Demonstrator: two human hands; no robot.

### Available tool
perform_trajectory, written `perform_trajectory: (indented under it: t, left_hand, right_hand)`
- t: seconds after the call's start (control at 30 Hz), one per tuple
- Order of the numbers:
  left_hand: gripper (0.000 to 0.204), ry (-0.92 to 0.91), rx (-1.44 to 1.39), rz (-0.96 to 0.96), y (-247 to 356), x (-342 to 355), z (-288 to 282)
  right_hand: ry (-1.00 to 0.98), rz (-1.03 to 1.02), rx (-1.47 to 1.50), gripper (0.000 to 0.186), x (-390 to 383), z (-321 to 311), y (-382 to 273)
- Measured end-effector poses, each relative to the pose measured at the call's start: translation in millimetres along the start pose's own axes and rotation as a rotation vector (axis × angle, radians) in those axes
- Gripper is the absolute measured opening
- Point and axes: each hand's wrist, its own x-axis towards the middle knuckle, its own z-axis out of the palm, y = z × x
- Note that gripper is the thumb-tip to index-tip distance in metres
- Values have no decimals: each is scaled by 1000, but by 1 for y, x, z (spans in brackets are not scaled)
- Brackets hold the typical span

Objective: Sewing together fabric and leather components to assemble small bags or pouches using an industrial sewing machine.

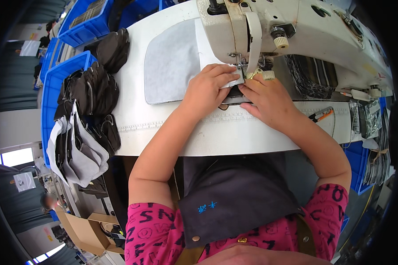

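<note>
At the needle of a white sewing machine (232, 37), my hands hold a small fabric piece (234, 83), pale on top with dark material below. My left hand (208, 88) presses its fingers together on the pale part, just left of the presser foot (240, 66). Close on the right, my right hand (269, 100) has bent fingers and thumb at the dark edge; its exact grip is partly hidden. A large light-grey panel with a rounded corner (170, 64) lies flat on the white table (163, 128), left of the machine head.
Blue bins (48, 101) along the left hold dark fabric pieces (90, 90) and grey-white panels (82, 154). Stacked dark striped pieces (311, 75) lie beneath the machine arm. Orange-handled thread snips (323, 115) rest at the table's right. Another blue bin (358, 165) is lower right.
</note>
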Motion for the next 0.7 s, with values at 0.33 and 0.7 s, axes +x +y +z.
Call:
perform_trajectory:
  t: [0.33,0.7]
  left_hand:
    - [23,103,-213,-150,-7,-7,6]
    - [29,45,100,8,9,-3,6]
  right_hand:
    - [88,161,144,27,-2,8,14]
    - [145,44,111,27,-2,9,8]
